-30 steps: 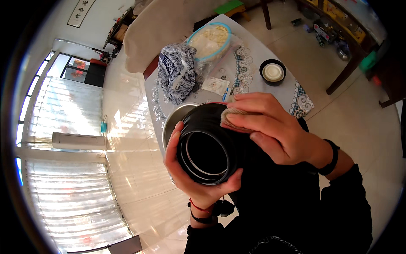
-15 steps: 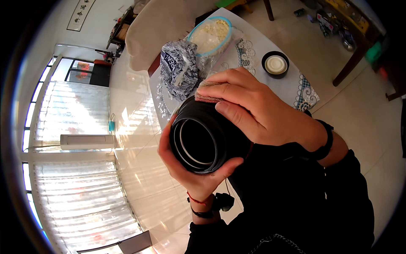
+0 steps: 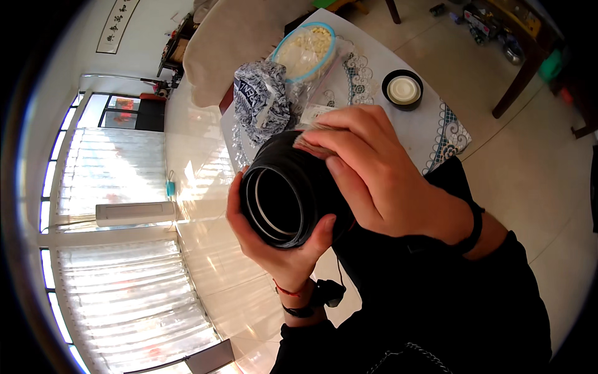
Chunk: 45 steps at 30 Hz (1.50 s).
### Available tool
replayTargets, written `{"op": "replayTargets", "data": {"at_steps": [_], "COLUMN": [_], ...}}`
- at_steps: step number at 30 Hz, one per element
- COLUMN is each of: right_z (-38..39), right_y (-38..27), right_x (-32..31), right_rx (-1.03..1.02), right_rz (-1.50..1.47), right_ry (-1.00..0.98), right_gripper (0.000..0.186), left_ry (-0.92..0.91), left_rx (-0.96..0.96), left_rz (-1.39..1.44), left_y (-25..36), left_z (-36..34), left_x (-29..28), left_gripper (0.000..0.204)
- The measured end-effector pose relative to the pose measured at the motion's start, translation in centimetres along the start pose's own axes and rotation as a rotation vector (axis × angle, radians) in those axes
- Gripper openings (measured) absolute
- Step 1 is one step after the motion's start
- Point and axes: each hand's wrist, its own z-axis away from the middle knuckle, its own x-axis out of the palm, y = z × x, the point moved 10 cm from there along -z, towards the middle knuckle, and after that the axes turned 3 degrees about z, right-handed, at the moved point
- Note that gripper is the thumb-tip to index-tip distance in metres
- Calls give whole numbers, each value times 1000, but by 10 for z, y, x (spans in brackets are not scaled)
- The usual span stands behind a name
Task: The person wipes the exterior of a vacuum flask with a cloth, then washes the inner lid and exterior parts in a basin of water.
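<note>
A black thermos jar (image 3: 324, 190) is tilted so its open, dark mouth shows, with a pale ring just inside. My left hand (image 3: 271, 258) wraps round it near the mouth, thumb along the lower side. Pinched in the fingers of my right hand (image 3: 389, 174) is a folded brownish cloth (image 3: 309, 142), pressed against the jar's upper side. The jar's far end is hidden behind my right hand and dark clothing. On the table, beyond my right hand, lies a round black lid (image 3: 403, 91) with a white inside.
A patterned table (image 3: 367, 40) stands ahead, bearing a crumpled black-and-white bag (image 3: 261, 103) and a blue-rimmed basket (image 3: 332, 47) of pale pieces under clear plastic. A beige-covered seat (image 3: 215, 56) is at its left; a dark wooden table leg (image 3: 520, 86) stands at the right.
The jar and both hands have shifted slightly left and up in view. My right hand's fingers are more bent over the cloth, which still touches the jar.
</note>
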Motion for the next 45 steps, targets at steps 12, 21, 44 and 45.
{"op": "replayTargets", "data": {"at_steps": [12, 21, 44, 45], "right_z": [78, 2, 20, 30], "right_y": [7, 23, -3, -5], "right_x": [5, 3, -7, -6], "right_rx": [150, 52, 72, 60], "right_rz": [-448, -75, 48, 35], "right_ry": [137, 93, 25, -39], "right_gripper": [29, 20, 20, 28], "left_ry": [105, 119, 64, 108], "left_rx": [-63, -99, -21, -60], "left_rz": [31, 66, 20, 67], "left_y": [-9, -12, -7, -11], "left_z": [-9, -10, -7, -7], "left_x": [-7, -1, -8, -11], "left_gripper": [94, 88, 97, 99]}}
